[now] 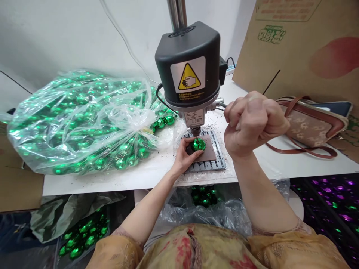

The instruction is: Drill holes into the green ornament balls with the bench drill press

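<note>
My left hand (185, 155) has thumb and fingers closed around a shiny green faceted ball (198, 145). The ball sits on a brown square pad (210, 151) over the slotted base plate (220, 155) of a small drill press (187, 56). Right above the ball is the drill chuck (195, 130); the bit tip meets or nearly meets the ball's top, I cannot tell which. Raised to the right of the press, my right hand (254, 121) is in a fist around the press's feed lever (220, 104). The grip part is hidden inside the fist.
A big clear bag (81, 123) of green balls lies left on the white table (157, 175). A handbag (311, 119) and a tall cardboard box (297, 56) stand right. Below the table edge are tubs of green balls (84, 235) and purple balls (333, 190).
</note>
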Demonstrator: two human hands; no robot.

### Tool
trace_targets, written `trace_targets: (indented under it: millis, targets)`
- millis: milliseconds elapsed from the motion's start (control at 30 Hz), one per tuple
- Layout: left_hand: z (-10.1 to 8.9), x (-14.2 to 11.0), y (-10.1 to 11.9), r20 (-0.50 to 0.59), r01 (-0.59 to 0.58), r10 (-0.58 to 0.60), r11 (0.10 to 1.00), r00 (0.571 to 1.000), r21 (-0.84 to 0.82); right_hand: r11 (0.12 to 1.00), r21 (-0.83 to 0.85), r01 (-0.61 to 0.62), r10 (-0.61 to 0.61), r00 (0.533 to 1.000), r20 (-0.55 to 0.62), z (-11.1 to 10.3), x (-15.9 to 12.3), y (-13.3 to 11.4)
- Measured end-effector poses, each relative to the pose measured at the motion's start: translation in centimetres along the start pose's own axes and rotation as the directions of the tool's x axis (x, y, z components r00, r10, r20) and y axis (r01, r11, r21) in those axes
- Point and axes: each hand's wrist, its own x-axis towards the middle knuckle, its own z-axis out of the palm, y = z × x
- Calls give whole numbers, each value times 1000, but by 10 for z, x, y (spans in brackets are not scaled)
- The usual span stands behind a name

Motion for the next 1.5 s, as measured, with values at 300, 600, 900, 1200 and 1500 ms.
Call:
trace_targets:
  millis: [300, 600, 900, 1200, 1500]
  targets:
    - [0, 0, -5, 35, 15, -13, 999, 999, -42, 1000, -9, 30, -30, 1000, 2, -8, -9, 3]
    - [1, -1, 0, 25, 23, -21, 998, 999, -52, 987, 55, 153, -155, 987, 42, -16, -21, 11]
    - [3, -3, 7, -70, 12, -11, 1000, 997, 14, 968, -136, -209, 217, 975, 46, 20, 37, -9]
    - [0, -99, 37, 445, -600, 436, 721, 782, 348, 977, -63, -206, 209, 977, 48, 25, 45, -4]
    - [-79, 57, 5, -96, -106, 209, 778, 973, 620, 983, -38, -177, 177, 984, -3, 27, 43, -3]
